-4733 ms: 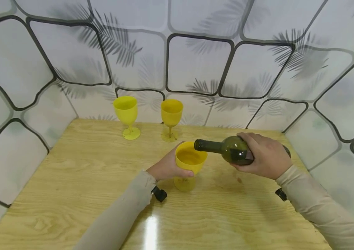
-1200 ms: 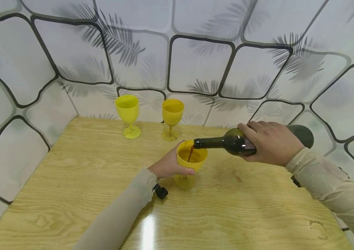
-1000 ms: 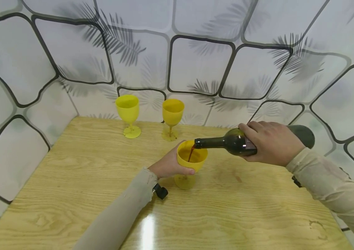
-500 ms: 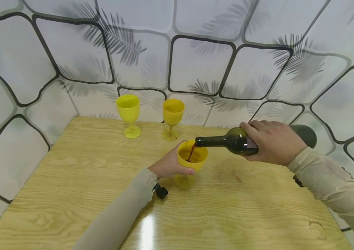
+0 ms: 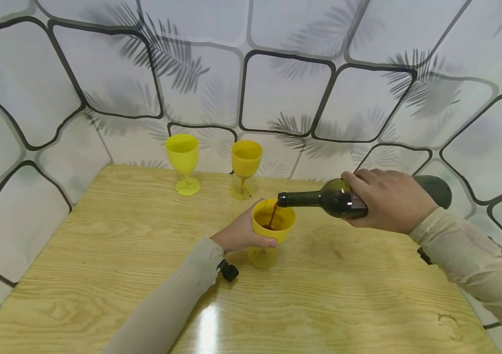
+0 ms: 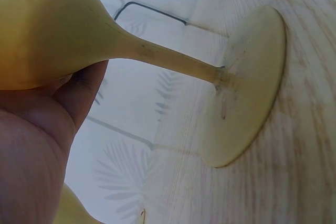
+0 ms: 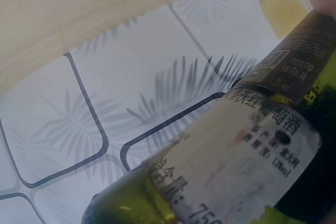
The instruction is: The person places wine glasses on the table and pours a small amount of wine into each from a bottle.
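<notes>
My left hand (image 5: pixel 244 234) grips the bowl of a yellow goblet (image 5: pixel 273 236), thumb across its near side. The goblet is upright, and its stem and round foot (image 6: pixel 247 87) show in the left wrist view, the foot at the table surface. My right hand (image 5: pixel 390 199) holds a dark green wine bottle (image 5: pixel 332 198) tipped nearly level, its mouth over the goblet's rim. A thin dark red stream (image 5: pixel 273 216) runs from the mouth into the bowl, where some dark red wine (image 5: pixel 270 227) lies at the bottom. The bottle's pale label (image 7: pixel 247 145) fills much of the right wrist view.
Two more goblets stand at the back of the wooden table (image 5: pixel 113 255): a bright yellow goblet (image 5: pixel 183 155) on the left and a deeper yellow goblet (image 5: pixel 246 160) beside it. Patterned wall covering (image 5: pixel 286 93) rises right behind the table and at both sides.
The bottle, level over the goblet with nothing flowing 4.7 seconds ago, now pours a red stream. Its base has risen to the right. Wine now shows in the bowl; the left hand stays put.
</notes>
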### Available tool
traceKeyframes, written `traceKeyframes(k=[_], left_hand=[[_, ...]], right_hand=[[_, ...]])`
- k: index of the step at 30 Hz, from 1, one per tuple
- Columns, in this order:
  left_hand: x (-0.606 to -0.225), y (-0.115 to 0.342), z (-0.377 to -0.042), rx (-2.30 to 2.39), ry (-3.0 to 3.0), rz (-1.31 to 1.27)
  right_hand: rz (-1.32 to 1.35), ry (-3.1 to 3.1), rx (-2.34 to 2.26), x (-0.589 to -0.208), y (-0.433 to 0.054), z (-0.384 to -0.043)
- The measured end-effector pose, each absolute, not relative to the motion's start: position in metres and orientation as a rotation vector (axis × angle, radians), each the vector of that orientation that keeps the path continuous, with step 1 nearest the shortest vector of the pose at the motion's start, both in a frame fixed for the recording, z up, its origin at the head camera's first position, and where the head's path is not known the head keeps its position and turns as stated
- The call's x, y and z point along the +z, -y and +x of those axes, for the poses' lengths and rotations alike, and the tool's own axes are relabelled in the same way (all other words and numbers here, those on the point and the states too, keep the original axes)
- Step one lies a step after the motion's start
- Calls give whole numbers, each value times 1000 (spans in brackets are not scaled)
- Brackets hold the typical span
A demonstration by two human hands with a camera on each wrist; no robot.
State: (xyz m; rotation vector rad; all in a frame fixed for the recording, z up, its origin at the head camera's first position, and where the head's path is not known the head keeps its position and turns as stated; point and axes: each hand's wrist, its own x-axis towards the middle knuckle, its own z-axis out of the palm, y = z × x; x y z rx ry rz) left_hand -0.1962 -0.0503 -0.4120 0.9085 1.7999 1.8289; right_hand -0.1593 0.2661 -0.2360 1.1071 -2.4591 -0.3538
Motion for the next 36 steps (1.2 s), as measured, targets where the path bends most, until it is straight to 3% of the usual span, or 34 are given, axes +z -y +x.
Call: traceKeyframes(k=[36], left_hand=[[-412,51,-196,1828,-1802,910]], right_hand=[[1111,2446,-378,-225,-264,-157]])
